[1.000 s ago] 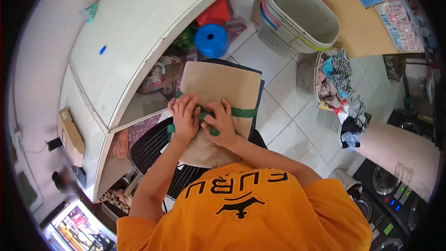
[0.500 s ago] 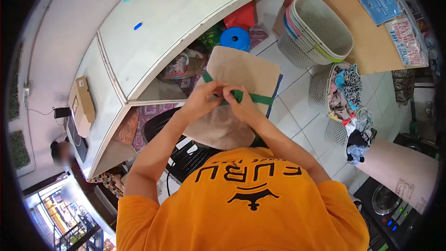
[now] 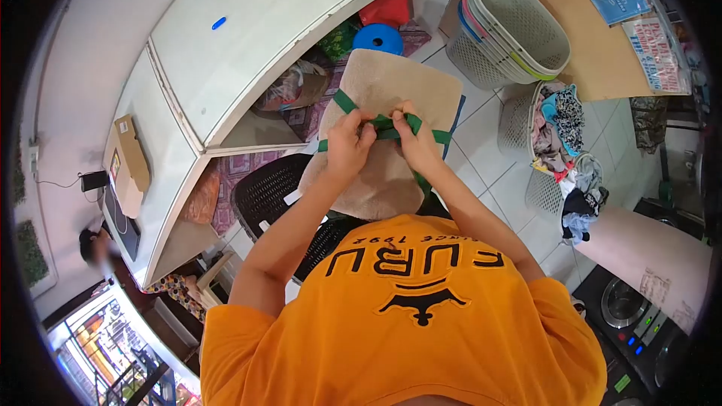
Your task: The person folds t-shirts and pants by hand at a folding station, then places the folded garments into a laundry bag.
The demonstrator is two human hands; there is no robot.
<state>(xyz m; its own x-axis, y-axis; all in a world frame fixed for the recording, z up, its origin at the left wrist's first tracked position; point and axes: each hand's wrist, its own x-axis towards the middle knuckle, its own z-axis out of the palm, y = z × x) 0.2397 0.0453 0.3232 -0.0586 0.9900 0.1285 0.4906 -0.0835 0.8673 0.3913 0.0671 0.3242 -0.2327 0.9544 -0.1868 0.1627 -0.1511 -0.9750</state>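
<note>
A beige, plush bundle [image 3: 376, 173], perhaps a cushion or folded blanket, lies before me at the edge of a black perforated chair [image 3: 274, 188]. Green straps [image 3: 344, 101] cross over it and run around its sides. Near the middle, where the straps meet, my left hand [image 3: 351, 143] pinches a piece of the green strap between thumb and fingers. Close beside it, my right hand [image 3: 416, 141] grips another part of the strap. A blue edge shows along the bundle's right side. Whether the straps are knotted is hidden by my fingers.
A white counter [image 3: 256, 30] with open shelves runs along the left, with a blue pen [image 3: 219, 23] on top. Stacked laundry baskets [image 3: 519, 26] stand at the right, near baskets of clothes [image 3: 560, 131]. A person [image 3: 94, 244] is at the far left.
My hands have moved slightly apart on the green strap, showing more of the crossing. The bundle sits a little higher in view, and a diagonal strap shows at its upper left.
</note>
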